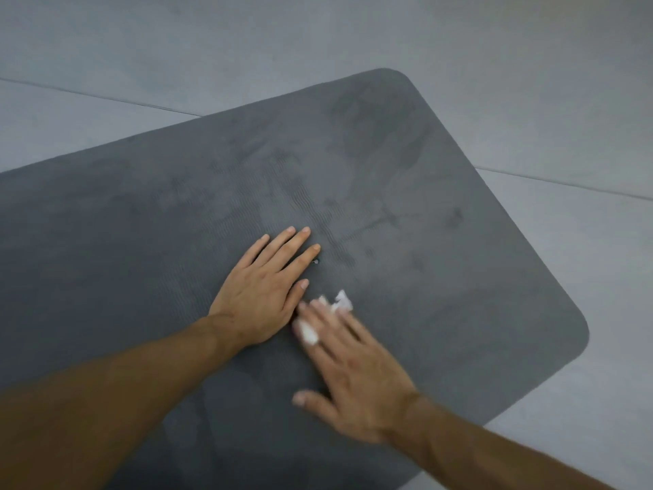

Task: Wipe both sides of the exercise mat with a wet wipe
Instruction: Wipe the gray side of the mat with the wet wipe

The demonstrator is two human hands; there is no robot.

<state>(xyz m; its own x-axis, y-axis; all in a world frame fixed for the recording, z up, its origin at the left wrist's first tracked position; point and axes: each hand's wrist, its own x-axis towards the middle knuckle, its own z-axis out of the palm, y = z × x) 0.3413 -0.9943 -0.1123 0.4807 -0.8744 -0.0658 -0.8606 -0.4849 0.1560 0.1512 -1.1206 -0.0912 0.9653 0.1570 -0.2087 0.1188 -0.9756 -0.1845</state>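
We see right hand blurred, fingers flat, hiding most of wet wipe; left hand spread flat on mat

The left hand, flat on the mat, blocks the way just left of the right hand; the mat beyond lies open.

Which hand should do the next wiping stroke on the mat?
Right. The right hand presses the wet wipe onto the mat; the left hand lies flat and empty, steadying it.
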